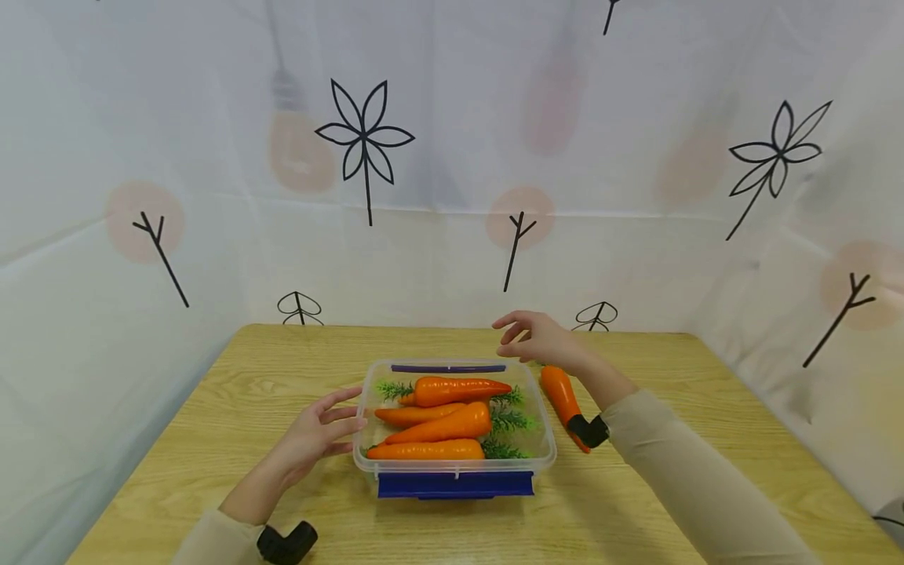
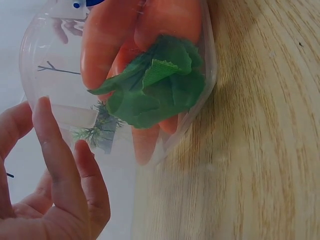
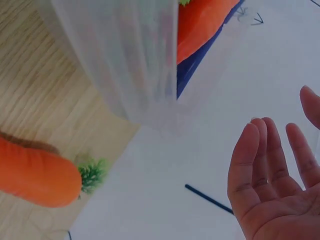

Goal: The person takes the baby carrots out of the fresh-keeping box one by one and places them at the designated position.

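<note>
Head view: the left hand (image 1: pixel 307 438) is lying at the box (image 1: pixel 455 465), the right hand (image 1: pixel 542 339) is hanging near its far right corner.

The box is sitting mid-table (image 1: pixel 282 361), carrots (image 1: pixel 455 424) lying inside, its blue clip (image 1: pixel 455 485) facing the person; a loose carrot (image 1: pixel 560 391) is resting just beside the right wall. Left fingers are bending lightly at the left edge — touching it, seemingly, but not wrapping round it; right fingers are lying slightly bent, holding nothing. For good handling, the left fingertips should probably be bracing the wall evenly, so that the box is not sliding. Any right-hand hold should be landing squarely opposite, since pulling at one corner could be tipping it. Clearance is mattering too — the right sleeve (image 1: pixel 678 455) could be nudging the loose carrot into rolling.
</note>
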A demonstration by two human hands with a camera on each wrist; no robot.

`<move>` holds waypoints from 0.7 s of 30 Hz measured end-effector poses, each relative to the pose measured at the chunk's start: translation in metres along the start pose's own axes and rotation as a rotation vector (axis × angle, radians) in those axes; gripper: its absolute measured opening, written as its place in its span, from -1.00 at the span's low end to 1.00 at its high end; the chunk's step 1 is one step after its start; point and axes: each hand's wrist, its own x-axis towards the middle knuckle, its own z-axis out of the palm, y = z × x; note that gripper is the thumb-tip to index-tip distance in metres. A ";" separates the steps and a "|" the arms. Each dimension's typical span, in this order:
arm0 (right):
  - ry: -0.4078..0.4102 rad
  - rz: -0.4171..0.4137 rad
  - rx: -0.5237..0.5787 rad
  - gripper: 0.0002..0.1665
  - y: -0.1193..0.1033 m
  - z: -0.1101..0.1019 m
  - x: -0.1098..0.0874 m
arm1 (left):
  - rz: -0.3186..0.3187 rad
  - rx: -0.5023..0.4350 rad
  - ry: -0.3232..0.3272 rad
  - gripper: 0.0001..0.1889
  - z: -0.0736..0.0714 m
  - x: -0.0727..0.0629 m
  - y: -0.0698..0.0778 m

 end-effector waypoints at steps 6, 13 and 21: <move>-0.036 -0.040 -0.019 -0.51 -0.006 0.010 0.008 | -0.001 -0.003 -0.002 -0.30 -0.001 0.000 0.000; -0.093 -0.051 -0.014 -0.51 -0.006 0.022 0.019 | 0.002 0.002 -0.003 -0.33 0.000 0.000 0.000; -0.165 -0.085 -0.049 -0.50 -0.008 0.032 0.026 | 0.007 0.003 0.003 -0.30 -0.001 0.000 0.000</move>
